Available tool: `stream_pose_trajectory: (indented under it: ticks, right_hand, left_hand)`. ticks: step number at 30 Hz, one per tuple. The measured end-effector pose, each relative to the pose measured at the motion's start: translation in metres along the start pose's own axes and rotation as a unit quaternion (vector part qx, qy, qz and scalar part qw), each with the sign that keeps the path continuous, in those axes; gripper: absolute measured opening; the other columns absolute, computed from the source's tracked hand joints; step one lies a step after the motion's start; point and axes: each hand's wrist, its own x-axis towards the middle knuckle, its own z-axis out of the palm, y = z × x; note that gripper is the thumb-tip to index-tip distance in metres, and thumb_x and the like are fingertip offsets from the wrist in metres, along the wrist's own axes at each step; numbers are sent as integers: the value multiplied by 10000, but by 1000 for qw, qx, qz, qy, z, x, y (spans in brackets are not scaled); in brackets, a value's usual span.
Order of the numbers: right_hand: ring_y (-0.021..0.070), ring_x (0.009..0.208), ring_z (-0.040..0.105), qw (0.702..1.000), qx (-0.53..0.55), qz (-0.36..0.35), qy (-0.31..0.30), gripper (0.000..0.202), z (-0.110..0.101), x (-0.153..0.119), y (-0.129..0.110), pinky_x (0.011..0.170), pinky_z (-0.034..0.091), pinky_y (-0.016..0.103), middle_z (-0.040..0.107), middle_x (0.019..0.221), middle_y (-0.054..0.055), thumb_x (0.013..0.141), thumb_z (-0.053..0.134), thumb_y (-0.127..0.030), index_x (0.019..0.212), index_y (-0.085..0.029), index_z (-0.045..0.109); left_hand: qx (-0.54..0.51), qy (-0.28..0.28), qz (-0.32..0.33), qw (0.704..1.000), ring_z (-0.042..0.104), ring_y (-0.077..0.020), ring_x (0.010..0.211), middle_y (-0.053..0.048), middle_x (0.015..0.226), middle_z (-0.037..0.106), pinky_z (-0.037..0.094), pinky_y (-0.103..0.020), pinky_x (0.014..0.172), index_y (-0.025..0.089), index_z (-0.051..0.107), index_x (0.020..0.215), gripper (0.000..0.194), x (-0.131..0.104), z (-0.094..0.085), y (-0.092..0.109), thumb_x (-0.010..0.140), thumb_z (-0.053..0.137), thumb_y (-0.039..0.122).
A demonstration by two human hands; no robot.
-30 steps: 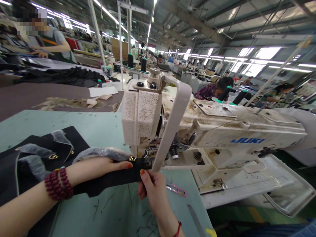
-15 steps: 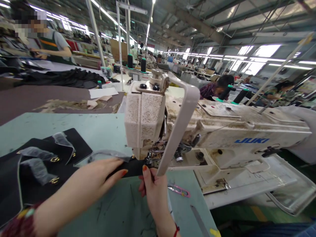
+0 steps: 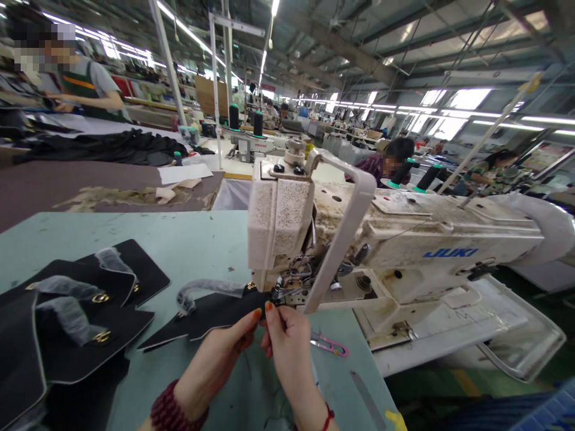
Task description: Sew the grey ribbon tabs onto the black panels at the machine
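A black panel (image 3: 220,314) lies on the green table with its right end at the presser foot of the white sewing machine (image 3: 281,224). On top of it arches a strap in clear plastic wrap (image 3: 211,288), with gold-coloured metal fittings. My left hand (image 3: 220,359) is closed, thumb and finger pinching at the panel's near edge. Close beside it, almost touching fingertips, my right hand (image 3: 290,341) also pinches that edge just in front of the foot. The pinched spot itself is mostly hidden by the fingers.
Black panels with wrapped straps (image 3: 90,317) are stacked at left. Pink-handled thread snips (image 3: 330,345) and a grey metal blade (image 3: 366,398) lie right of my right hand. The machine's slanting white guard bar (image 3: 341,233) stands above that hand. Co-workers sit or stand beyond.
My left hand has come off the top of the panel and moved right and nearer, to its front edge beside my right hand. More of the panel and its strap now shows.
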Motion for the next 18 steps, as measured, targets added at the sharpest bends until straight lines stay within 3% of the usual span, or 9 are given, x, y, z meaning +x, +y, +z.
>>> stream_pose_trajectory:
  ticks: [5,11,18]
  right_hand:
    - [54,421,434,998,52,-9,-17,621,-5,-6,7,418,317,151,498,513,20,837,458,-716,645,-128,498]
    - [52,441,453,994,97,30,-32,602,-12,-12,5,429,352,143,529,579,8,761,567,-708,827,-110,561]
    - [52,411,434,993,111,35,-38,579,-12,-8,6,409,341,142,512,535,4,755,589,-677,818,-102,579]
  left_hand:
    - [79,84,-3,993,288,-111,560,51,508,341,308,-263,553,193,442,446,536,-1,-3,0,661,734,588]
    - [105,103,-2,989,246,-111,550,64,497,279,275,-270,551,224,361,443,577,-7,11,4,628,675,672]
    - [93,104,9,990,246,-111,555,60,513,283,276,-265,546,222,359,461,569,-8,9,0,644,683,653]
